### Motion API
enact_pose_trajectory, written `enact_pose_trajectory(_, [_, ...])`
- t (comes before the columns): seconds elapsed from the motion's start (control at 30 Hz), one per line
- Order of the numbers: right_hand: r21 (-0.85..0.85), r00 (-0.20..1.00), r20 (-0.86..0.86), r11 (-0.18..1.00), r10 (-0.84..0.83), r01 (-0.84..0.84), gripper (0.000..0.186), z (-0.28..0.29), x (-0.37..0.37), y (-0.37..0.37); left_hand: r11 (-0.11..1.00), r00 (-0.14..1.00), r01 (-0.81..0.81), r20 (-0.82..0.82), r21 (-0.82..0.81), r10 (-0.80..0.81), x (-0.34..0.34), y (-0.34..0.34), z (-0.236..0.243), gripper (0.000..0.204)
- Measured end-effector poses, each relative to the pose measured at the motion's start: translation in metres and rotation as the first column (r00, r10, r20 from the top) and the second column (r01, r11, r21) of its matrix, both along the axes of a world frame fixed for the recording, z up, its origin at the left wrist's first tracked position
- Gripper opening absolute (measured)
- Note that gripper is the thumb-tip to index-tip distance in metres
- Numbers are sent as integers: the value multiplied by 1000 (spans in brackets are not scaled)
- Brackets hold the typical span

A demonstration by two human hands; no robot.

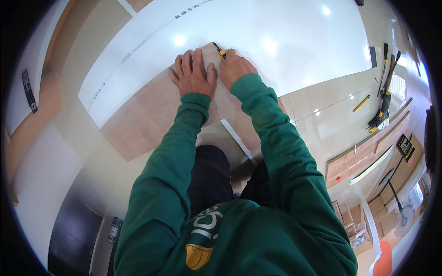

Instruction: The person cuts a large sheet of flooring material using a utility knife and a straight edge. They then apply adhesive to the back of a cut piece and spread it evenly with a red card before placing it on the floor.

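My left hand [195, 78] lies flat with its fingers spread on a thin brown wooden board [142, 115], pressing near the board's far edge. In my right hand [235, 70], the fingers are wrapped round a black-and-yellow utility knife [223, 53]. The knife's dark tip points away from me and to the left, at the corner of the brown board. A large glossy white sheet [294, 41] with printed marks spreads beneath and beyond the board. A pale strip [235, 137] lies on the floor between my legs and the board.
On the tiled floor to the right lie a yellow pencil-like tool [361, 103], a black-and-yellow tool [381, 112] and long wooden strips [368, 142]. A fan [404, 221] stands farther right. At left, a black metal fitting [29, 91] rests on a white panel. A dark panel [73, 234] sits lower left.
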State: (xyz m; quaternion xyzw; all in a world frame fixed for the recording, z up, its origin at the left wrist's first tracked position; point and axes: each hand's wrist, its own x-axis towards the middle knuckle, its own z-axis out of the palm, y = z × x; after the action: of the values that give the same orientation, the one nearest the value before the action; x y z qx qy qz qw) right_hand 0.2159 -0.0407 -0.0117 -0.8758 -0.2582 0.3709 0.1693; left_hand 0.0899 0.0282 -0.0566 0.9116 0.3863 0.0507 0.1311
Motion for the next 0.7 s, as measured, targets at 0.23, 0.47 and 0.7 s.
enact_pose_trajectory(0.23, [-102, 998, -57, 994, 38, -44, 33, 19, 11, 10, 1000, 1000, 12, 2, -15, -12, 3, 2, 2, 60])
enact_pose_trajectory(0.47, [-112, 998, -35, 992, 62, -65, 31, 23, 9, 11, 1000, 1000, -4, 10, -15, 4, 4, 1, 4, 60])
enact_pose_trajectory(0.7, [-159, 994, -90, 985, 55, -69, 19, 19, -22, -45, 1000, 997, 14, 77, -9, -13, 1, 1, -1, 58])
